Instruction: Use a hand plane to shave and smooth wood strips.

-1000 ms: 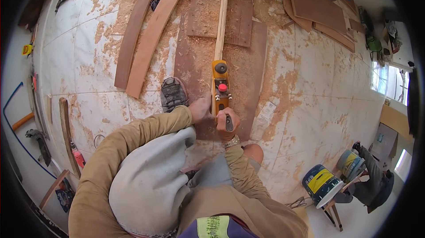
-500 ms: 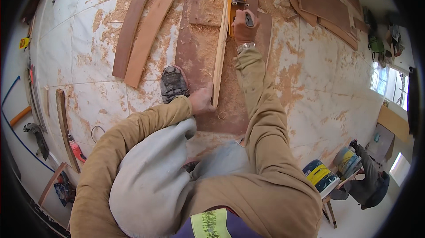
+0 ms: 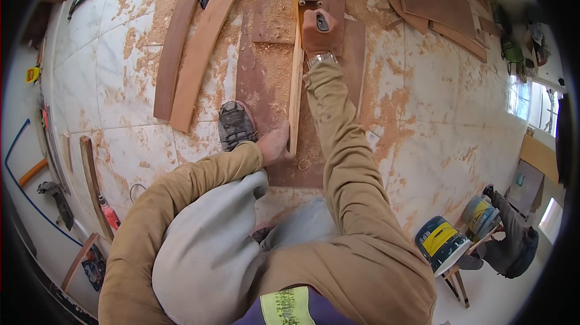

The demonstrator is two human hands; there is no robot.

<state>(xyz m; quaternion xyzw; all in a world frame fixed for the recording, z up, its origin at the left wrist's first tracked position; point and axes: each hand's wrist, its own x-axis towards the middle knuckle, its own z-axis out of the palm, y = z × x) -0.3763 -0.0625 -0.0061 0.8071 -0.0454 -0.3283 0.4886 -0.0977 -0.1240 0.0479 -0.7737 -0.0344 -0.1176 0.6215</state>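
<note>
A long, narrow pale wooden strip (image 3: 295, 107) runs away from me over a reddish-brown board on the floor. My left hand (image 3: 275, 145) is closed at its near end, thumb along the left side and the other fingertips partly hidden. At the far part of the strip, my right hand (image 3: 320, 33) is wrapped round the rear handle of a yellow hand plane (image 3: 298, 0) with a dark front knob and a red part. The plane sits over the strip, hiding some of it. Shavings lie around both.
My shoe (image 3: 236, 125) rests left of the strip. Two long brown planks (image 3: 208, 53) lie farther left. Flat brown panels (image 3: 438, 4) are stacked at the far right. Buckets (image 3: 441, 243) stand at the lower right, and a red power tool (image 3: 109, 213) lies at the left.
The plane and my right hand have shifted left, from beside the strip to over it. My left hand remains at the strip's near end. The view has shifted slightly.
</note>
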